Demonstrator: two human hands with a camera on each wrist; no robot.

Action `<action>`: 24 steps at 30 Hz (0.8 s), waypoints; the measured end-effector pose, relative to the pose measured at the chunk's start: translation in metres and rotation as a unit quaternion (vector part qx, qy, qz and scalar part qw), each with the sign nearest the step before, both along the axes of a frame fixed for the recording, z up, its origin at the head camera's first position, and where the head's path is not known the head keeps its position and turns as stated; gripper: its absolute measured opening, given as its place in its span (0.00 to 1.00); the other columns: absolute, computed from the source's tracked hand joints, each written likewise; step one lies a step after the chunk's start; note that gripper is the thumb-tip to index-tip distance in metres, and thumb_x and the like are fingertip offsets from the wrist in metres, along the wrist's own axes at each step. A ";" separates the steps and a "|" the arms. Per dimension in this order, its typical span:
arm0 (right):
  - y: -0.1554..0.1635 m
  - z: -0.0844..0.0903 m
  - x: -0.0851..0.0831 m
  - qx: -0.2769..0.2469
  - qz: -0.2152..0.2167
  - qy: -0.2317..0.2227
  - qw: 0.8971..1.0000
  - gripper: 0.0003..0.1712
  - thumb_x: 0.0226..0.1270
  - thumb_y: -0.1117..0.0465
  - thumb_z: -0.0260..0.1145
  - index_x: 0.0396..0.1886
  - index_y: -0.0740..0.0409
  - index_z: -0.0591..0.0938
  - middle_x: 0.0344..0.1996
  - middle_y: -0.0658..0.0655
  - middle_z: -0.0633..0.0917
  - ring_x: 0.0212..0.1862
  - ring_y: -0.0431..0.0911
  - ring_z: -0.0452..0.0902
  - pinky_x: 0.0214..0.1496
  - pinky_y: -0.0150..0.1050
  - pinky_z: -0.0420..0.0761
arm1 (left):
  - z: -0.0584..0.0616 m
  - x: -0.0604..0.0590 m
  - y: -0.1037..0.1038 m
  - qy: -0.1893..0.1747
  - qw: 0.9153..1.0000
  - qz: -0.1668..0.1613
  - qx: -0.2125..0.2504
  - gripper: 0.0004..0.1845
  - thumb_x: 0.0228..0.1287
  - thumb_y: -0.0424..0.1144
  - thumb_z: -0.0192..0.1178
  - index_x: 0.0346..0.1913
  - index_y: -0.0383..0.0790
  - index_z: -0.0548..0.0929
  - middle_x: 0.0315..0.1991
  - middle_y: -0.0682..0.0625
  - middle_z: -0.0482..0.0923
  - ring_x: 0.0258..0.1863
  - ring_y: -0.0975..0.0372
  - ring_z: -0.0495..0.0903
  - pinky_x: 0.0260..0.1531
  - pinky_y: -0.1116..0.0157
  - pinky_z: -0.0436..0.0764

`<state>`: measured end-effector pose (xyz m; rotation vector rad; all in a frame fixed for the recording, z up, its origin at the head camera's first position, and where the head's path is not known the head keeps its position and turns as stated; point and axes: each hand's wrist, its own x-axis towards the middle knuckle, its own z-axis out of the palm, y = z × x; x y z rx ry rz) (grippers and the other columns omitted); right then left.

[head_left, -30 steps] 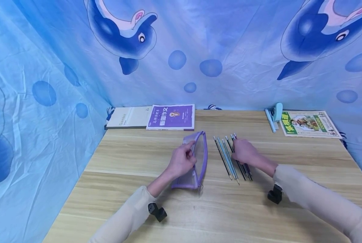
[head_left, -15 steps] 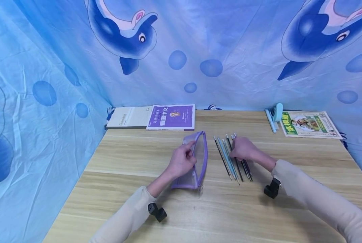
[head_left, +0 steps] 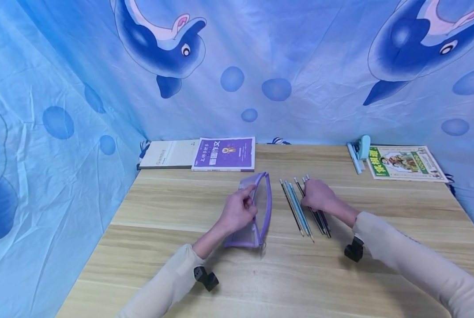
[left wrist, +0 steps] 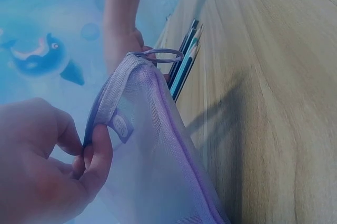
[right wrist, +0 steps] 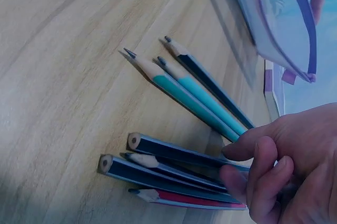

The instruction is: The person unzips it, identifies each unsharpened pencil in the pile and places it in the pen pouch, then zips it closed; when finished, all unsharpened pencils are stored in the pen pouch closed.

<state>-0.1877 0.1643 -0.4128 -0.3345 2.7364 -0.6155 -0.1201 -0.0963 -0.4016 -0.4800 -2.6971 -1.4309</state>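
Observation:
My left hand pinches the zipped edge of a purple-trimmed mesh pencil pouch, whose mouth gapes toward the right. On the table to its right, pencils lie side by side in two groups. The nearer group has two turquoise pencils and a dark one, tips toward me. My right hand is over the farther group, thumb and curled fingers gripping several dark pencils near their far ends. A red pencil lies in that bunch, partly hidden by the fingers.
A white notebook and a purple book lie at the back left. At the back right are a light-blue stapler-like object, a light-blue stick and a green-and-white booklet. Blue dolphin-print cloth hangs behind.
The right hand has shifted slightly left, and a dark pencil has swung and slid right against the other dark pencils. The left hand and pouch stay put.

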 end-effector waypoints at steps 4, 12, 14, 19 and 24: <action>-0.002 -0.001 -0.001 0.006 0.001 -0.007 1.000 0.10 0.61 0.68 0.65 0.21 0.59 0.76 0.15 0.54 0.79 0.15 0.44 0.76 0.17 0.32 0.75 | -0.001 0.000 0.000 -0.002 1.000 0.002 -0.003 0.35 0.49 0.20 0.60 0.66 0.21 0.70 0.27 0.51 0.73 0.24 0.64 0.72 0.21 0.70 0.78; 0.001 0.001 -0.001 -0.054 0.004 -0.022 0.998 0.08 0.58 0.69 0.67 0.35 0.66 0.77 0.18 0.56 0.80 0.17 0.45 0.77 0.23 0.36 0.79 | -0.001 0.001 0.001 -0.017 1.000 0.005 0.000 0.35 0.51 0.20 0.60 0.67 0.23 0.70 0.27 0.51 0.73 0.24 0.65 0.73 0.20 0.69 0.80; 0.002 0.004 0.000 -0.098 0.004 -0.032 0.995 0.09 0.58 0.69 0.67 0.36 0.66 0.75 0.16 0.55 0.79 0.17 0.45 0.76 0.22 0.36 0.77 | 0.000 0.001 0.001 -0.020 1.000 0.006 0.003 0.35 0.51 0.20 0.60 0.67 0.23 0.70 0.27 0.51 0.73 0.23 0.65 0.73 0.20 0.69 0.80; -0.005 0.020 0.004 -0.194 -0.013 -0.073 0.978 0.12 0.62 0.67 0.65 0.43 0.65 0.73 0.17 0.58 0.80 0.14 0.43 0.70 0.16 0.31 0.68 | 0.002 0.001 -0.001 -0.029 0.999 0.008 0.014 0.35 0.51 0.20 0.59 0.67 0.23 0.69 0.27 0.51 0.73 0.23 0.64 0.73 0.19 0.69 0.80; -0.018 0.033 0.011 -0.266 -0.041 -0.119 0.956 0.17 0.64 0.67 0.63 0.51 0.64 0.72 0.28 0.62 0.86 0.13 0.41 0.66 0.14 0.29 0.62 | 0.003 0.000 -0.002 -0.030 0.999 0.012 0.016 0.35 0.51 0.20 0.59 0.68 0.24 0.69 0.27 0.51 0.72 0.24 0.64 0.73 0.20 0.69 0.80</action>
